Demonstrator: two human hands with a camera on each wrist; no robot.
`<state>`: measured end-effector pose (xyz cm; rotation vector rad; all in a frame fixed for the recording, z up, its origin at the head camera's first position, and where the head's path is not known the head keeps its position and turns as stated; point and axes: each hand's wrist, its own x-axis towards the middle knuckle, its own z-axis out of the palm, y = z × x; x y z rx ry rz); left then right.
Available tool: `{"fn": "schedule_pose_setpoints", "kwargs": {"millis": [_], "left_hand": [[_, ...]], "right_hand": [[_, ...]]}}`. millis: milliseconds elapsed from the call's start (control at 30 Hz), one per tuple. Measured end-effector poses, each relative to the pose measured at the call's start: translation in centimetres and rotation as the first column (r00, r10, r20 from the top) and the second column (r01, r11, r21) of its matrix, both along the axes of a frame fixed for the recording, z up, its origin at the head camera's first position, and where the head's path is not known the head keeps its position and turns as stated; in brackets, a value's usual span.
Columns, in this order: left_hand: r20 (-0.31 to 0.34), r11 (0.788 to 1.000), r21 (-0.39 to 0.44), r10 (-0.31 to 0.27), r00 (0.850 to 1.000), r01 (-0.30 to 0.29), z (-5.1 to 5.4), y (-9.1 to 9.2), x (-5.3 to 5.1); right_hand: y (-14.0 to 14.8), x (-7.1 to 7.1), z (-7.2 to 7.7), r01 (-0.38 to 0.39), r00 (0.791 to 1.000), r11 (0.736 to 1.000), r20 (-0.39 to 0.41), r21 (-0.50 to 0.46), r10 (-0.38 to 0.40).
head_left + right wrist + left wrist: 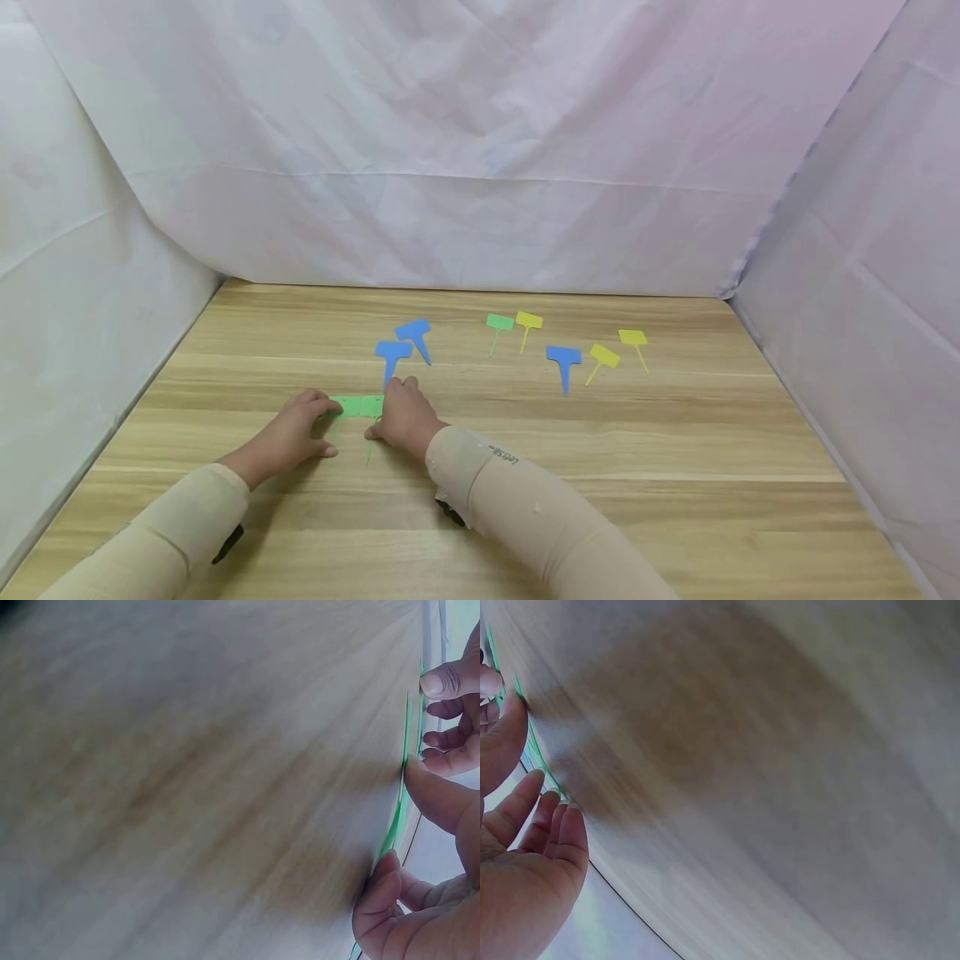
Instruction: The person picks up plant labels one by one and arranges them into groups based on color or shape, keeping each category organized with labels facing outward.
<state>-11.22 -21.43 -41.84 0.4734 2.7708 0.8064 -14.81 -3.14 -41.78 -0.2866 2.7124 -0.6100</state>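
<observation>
Two green T-shaped labels lie side by side on the table, the left one (346,406) and the right one (371,406) with their heads edge to edge. My left hand (288,433) touches the left label's outer end with its fingertips, thumb spread away over the wood. Bent over the other end, my right hand (408,419) pinches the right label between thumb and fingers and hides its outer edge. In the left wrist view the left hand (536,862) has lightly bent fingers; in the right wrist view the right hand's (435,900) fingers curl at the green plastic (396,825).
Two blue labels lie just beyond the right hand, one (393,350) nearer and one (415,331) farther. Behind to the right are another green label (499,322), a yellow one (528,320), a blue one (564,356) and two more yellow ones (604,355). White cloth (480,225) surrounds the table.
</observation>
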Motion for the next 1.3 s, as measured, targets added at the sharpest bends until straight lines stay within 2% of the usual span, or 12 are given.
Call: {"fn": "schedule_pose_setpoints", "kwargs": {"millis": [467, 733, 1033, 1300], "left_hand": [[0.004, 1.0, -0.015, -0.002, 1.0, 0.002, 0.15, 0.12, -0.05], [-0.001, 1.0, -0.01, -0.004, 1.0, 0.004, 0.14, 0.0, -0.03], [0.004, 1.0, -0.011, -0.013, 1.0, 0.013, 0.22, -0.03, -0.09], [0.02, 1.0, -0.005, -0.006, 1.0, 0.006, 0.35, -0.16, -0.16]], "right_hand": [[0.0, 0.15, 0.61, 0.001, 1.0, 1.0, -0.002, -0.001, -0.001], [-0.1, 0.11, 0.18, -0.009, 1.0, 1.0, -0.005, 0.027, 0.009], [-0.07, 0.0, 0.16, -0.005, 1.0, 1.0, 0.009, 0.012, 0.005], [0.45, 0.18, 0.65, 0.002, 0.999, 0.997, 0.033, -0.079, 0.0]]}}
